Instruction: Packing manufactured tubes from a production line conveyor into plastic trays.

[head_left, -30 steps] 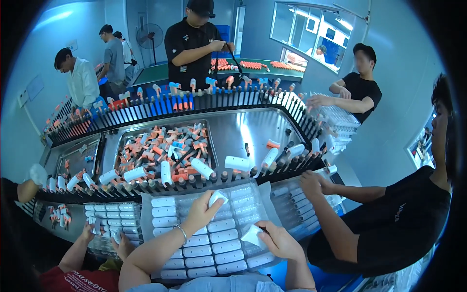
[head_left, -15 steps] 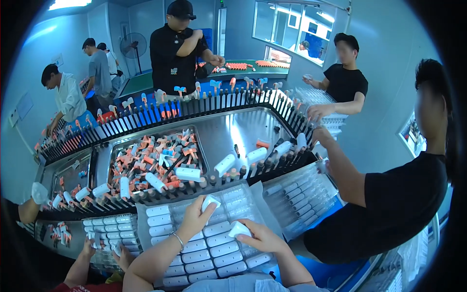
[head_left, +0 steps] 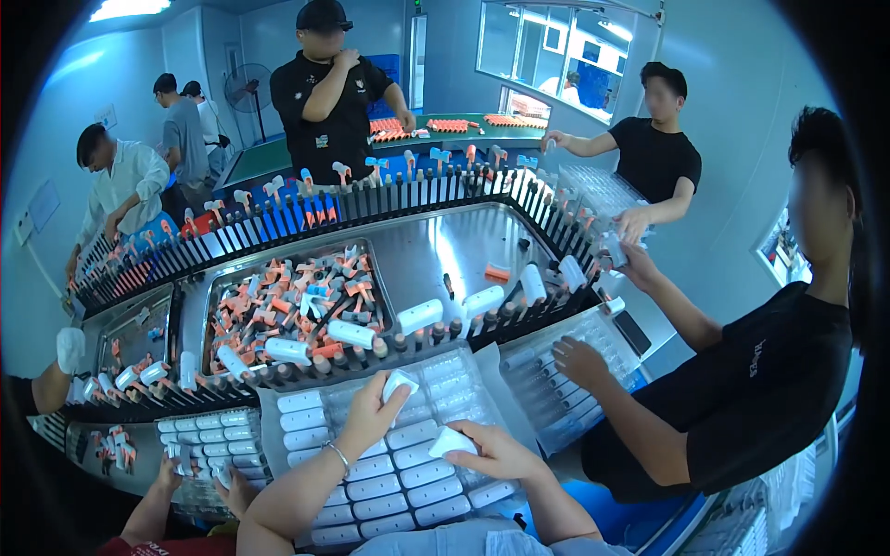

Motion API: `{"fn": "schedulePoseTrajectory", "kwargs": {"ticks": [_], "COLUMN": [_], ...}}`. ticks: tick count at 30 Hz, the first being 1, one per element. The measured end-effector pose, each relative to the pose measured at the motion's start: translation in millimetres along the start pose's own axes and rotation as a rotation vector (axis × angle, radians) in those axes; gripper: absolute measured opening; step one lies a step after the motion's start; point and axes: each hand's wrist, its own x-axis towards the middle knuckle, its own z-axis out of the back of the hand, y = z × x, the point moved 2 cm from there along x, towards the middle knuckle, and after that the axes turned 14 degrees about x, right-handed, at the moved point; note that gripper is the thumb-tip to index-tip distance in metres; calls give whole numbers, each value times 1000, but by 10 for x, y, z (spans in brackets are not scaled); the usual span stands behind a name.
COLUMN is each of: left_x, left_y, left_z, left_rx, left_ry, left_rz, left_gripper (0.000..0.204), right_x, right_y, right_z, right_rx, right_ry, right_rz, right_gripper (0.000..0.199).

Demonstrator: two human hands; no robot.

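Note:
My left hand holds a small white cylinder-shaped part by the fingertips above a clear plastic tray filled with rows of the same white parts. My right hand grips another white part just over the tray's right side. A bracelet sits on my left wrist. Behind the tray runs a conveyor with black dividers carrying more white parts.
A steel bin of orange, blue and white pieces sits inside the oval conveyor loop. A person in black at my right rests a hand on a neighbouring tray. Another person's hands work a tray at my left. Several people stand around the far side.
The white parts on the conveyor have travelled to the right. My hands stay over the tray, each still with a white part, drawn slightly closer together.

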Motion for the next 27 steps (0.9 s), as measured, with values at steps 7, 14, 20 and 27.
{"fn": "schedulePoseTrajectory", "kwargs": {"ticks": [7,14,20,27], "left_x": [6,13,16,33], "left_y": [-2,10,-50,-107], "left_z": [8,-8,-36,-71], "left_rx": [15,27,16,32], "left_ry": [0,1,7,15], "left_rz": [-13,0,3,7], "left_gripper": [31,32,33,33], "right_x": [8,-8,-93,-134], "right_y": [63,53,82,-101], "right_z": [-13,24,200,352], "right_rx": [-40,2,47,31], "right_ry": [12,1,-66,-198], "right_rz": [66,48,58,146], "right_gripper": [44,43,43,42]}}
